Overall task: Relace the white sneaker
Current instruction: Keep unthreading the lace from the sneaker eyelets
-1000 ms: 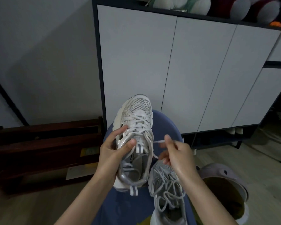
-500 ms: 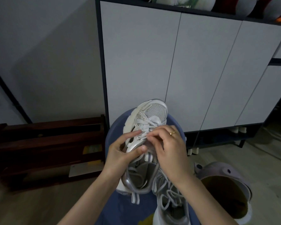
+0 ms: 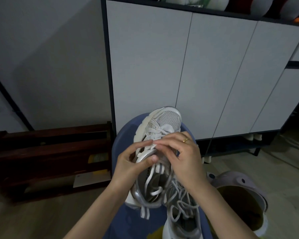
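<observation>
By white cabinet (image 3: 179, 66): sneaker (image 3: 155, 152) toe away, both hands (image 3: 185, 157) pinching lace (image 3: 154, 144)

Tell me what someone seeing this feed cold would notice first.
First the white sneaker at centre frame, toe pointing away toward the white cabinet. The left hand grips its collar while the right hand, wearing a gold ring, pinches the lace at the upper eyelets. Next, a second sneaker with loose grey laces lies below to the right, beside a lilac bin.
</observation>
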